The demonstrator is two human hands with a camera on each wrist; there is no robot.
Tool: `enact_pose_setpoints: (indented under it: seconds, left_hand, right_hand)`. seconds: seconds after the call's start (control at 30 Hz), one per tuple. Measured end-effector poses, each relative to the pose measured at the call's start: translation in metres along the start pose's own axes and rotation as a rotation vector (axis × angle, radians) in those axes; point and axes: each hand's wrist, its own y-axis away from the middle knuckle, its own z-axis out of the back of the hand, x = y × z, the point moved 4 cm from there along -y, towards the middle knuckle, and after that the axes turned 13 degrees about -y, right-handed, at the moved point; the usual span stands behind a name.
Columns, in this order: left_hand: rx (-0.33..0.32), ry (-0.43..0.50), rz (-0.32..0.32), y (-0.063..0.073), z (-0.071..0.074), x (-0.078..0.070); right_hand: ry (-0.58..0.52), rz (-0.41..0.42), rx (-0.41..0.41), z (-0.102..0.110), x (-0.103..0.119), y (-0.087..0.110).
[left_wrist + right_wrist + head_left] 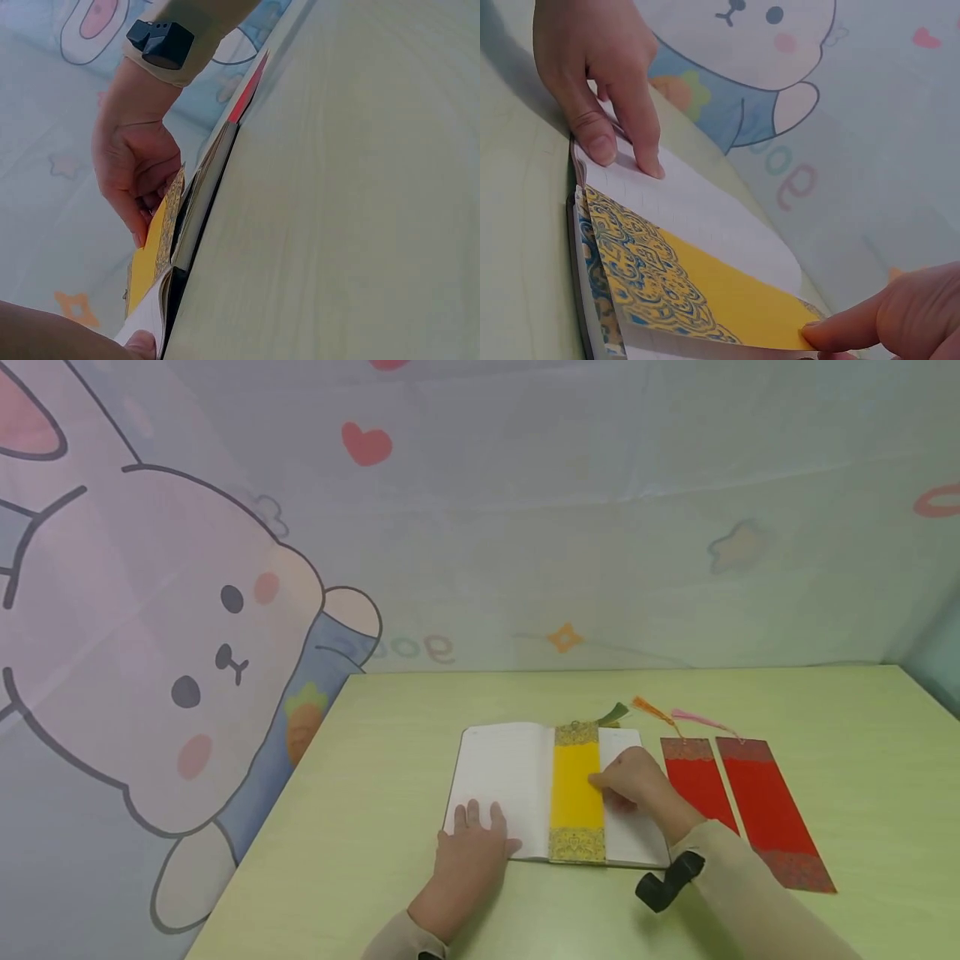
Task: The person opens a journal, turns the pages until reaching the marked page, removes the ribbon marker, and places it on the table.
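A notebook (501, 768) lies spread on the table, with a yellow bookmark (576, 785) upright along the right page beside the fold. Patterned bands cross both ends of the bookmark, and a green tassel (615, 713) shows past its top. My right hand (636, 779) pinches the bookmark's right long edge; in the right wrist view the thumb (847, 328) lies on top of that edge. With fingers spread, my left hand (475, 852) presses on the lower part of the left page. In the left wrist view the bookmark (152, 251) is tilted up from the page.
To the right of the notebook lie two red bookmarks, a nearer one (701, 785) partly behind my right forearm and a farther one (772, 802). Their orange tassel (654, 710) and pink tassel (701, 718) point away from me. Behind the table hangs a cartoon-printed cloth (525, 543).
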Motion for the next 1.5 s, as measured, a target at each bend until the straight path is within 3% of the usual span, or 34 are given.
enact_pose_setpoints:
  seconds: [0.17,0.37,0.63,1.07,1.33,1.5]
  left_hand:
    - [0.014,0.000,-0.005,0.000,0.000,0.001]
    - [0.064,0.009,-0.006,-0.001,-0.001,0.001]
    - [0.045,0.044,-0.003,-0.003,0.000,0.000]
    - [0.030,0.050,-0.006,-0.003,-0.002,-0.003]
    - [0.035,0.049,0.003,-0.006,-0.001,-0.008]
    - [-0.024,0.026,0.005,-0.010,0.003,-0.009]
  right_hand:
    - [-0.138,0.004,0.001,0.004,-0.006,-0.001]
    - [-0.227,-0.008,-0.005,0.008,-0.013,-0.002]
    - [-0.348,-0.029,0.054,0.012,-0.013,0.001]
    - [-0.352,0.047,0.035,0.024,-0.015,-0.002]
    - [-0.332,0.159,-0.007,0.046,-0.014,-0.009]
    - [-0.314,0.162,-0.044,0.066,-0.011,-0.017]
